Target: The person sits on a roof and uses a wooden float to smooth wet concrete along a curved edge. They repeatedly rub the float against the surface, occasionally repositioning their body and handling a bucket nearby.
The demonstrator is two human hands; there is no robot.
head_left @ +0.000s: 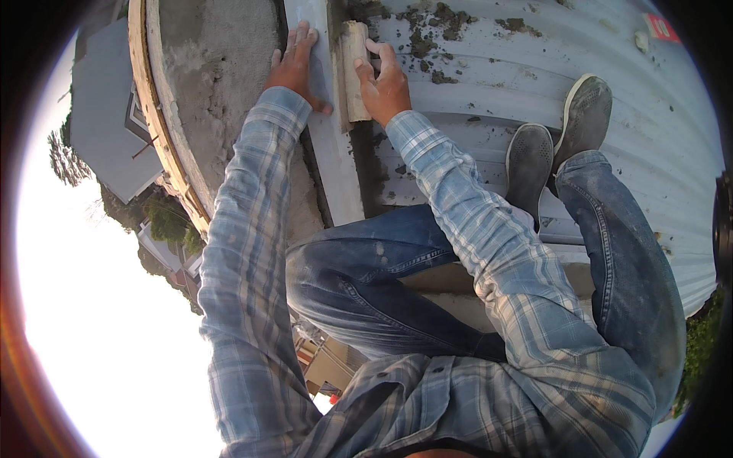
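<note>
My left hand [295,67] lies flat, fingers spread, on a long pale metal flashing strip [334,153] that runs along the edge of a roof. My right hand [384,86] grips a short wooden float block [353,69] and holds it against the right side of the strip. Wet grey mortar [217,84] covers the wall top to the left of the strip. Both forearms wear plaid blue sleeves.
Corrugated metal roofing [649,153] with clumps of mortar [427,38] spreads right. My bent knees in jeans [366,267] and grey shoes [557,145] rest on it. A wooden form board [156,114] edges the wall; beyond it is a drop to houses and trees.
</note>
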